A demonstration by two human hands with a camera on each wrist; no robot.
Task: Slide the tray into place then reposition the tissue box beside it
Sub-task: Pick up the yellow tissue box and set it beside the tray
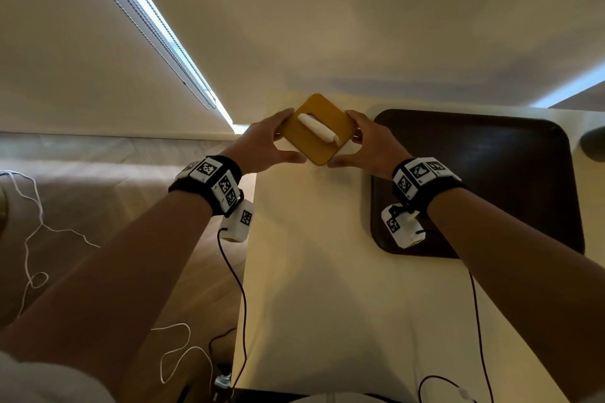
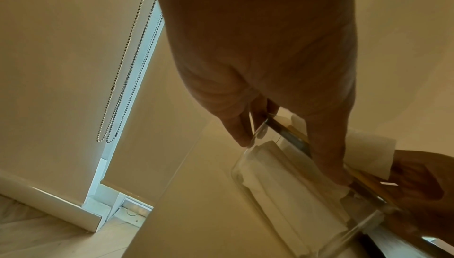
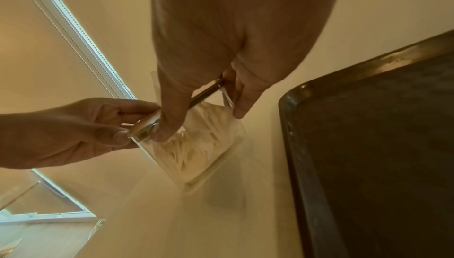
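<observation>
You had the tray [image 1: 491, 173] already lying flat at the right of the table [image 1: 311, 271], and your left hand [image 1: 262, 147] and right hand [image 1: 370, 147] each pinched the box [image 1: 319, 129] by its sides, turned cornerwise just left of the tray, not yet squared.

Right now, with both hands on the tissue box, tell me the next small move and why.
Probably turn the tissue box square to the dark tray: left hand and right hand grip it cornerwise, apart from the tray's left rim.
</observation>
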